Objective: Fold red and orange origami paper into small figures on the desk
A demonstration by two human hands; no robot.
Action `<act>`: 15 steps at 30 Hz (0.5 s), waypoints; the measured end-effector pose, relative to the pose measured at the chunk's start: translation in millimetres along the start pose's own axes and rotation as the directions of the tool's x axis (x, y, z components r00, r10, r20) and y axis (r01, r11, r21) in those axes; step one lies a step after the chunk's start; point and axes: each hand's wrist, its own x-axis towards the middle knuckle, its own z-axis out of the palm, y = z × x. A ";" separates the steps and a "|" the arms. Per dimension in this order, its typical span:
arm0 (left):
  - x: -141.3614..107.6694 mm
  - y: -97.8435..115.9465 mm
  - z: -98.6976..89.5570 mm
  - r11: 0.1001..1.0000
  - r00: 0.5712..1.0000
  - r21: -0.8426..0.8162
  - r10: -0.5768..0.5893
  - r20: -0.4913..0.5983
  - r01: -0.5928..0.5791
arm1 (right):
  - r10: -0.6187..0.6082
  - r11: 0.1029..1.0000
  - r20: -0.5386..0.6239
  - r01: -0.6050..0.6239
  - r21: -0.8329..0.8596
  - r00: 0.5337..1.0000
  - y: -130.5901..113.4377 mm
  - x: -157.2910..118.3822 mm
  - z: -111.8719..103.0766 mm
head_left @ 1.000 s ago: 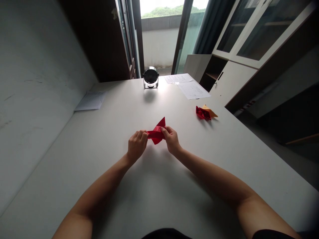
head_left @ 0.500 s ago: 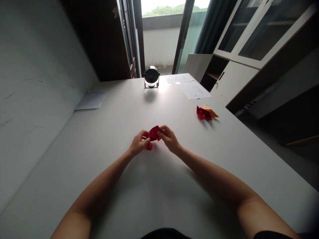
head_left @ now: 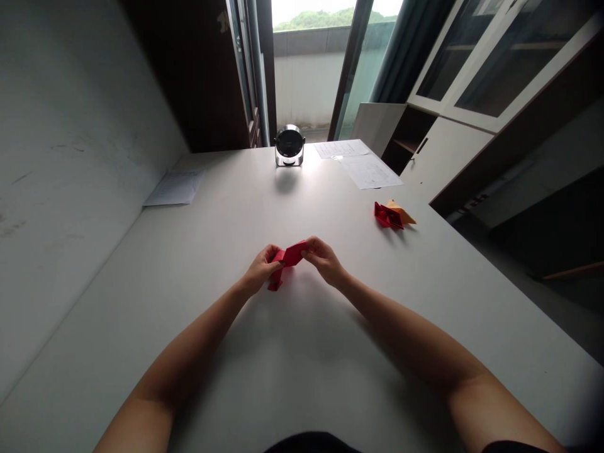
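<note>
A piece of folded red paper (head_left: 294,253) is held between my two hands, just above the white table (head_left: 302,352). My left hand (head_left: 263,267) pinches its left part, with the thumb on the near side. At the right end, my right hand (head_left: 323,259) grips the paper's edge between thumb and fingers. A flat, angular panel spans the gap between the hands. Below my left fingers a smaller red flap hangs down near the tabletop. Part of the paper is hidden behind the left fingers.
Right of my hands sit a red folded-paper boat (head_left: 388,216) and an orange folded-paper piece (head_left: 402,212). A round black and silver device (head_left: 289,146) stands at the far edge. Printed sheets (head_left: 370,171) lie at the back right, another paper stack (head_left: 174,187) by the left wall.
The red paper has turned and opened out: its panel now stretches further towards my right hand, and the lower flap has swung left and down. My hands are slightly further apart.
</note>
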 end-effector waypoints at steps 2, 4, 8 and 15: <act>0.5 -1.1 -0.2 0.998 1.000 -0.067 -0.012 -0.017 0.011 | 0.014 1.000 -0.010 -0.014 -0.014 1.000 3.6 -0.1 -1.9; 0.8 -1.5 -0.4 0.993 0.999 -0.110 -0.035 -0.018 0.032 | 0.026 0.999 -0.008 -0.026 -0.028 1.000 5.8 0.1 -4.1; 0.2 0.3 -0.2 0.998 0.999 -0.058 0.002 -0.046 -0.005 | 0.029 0.997 0.042 -0.026 -0.074 0.999 4.0 2.3 -9.4; -3.8 5.9 1.5 0.864 0.925 0.449 0.336 -0.179 -0.227 | -0.091 0.974 0.112 0.112 -0.197 0.990 -15.0 2.3 -6.7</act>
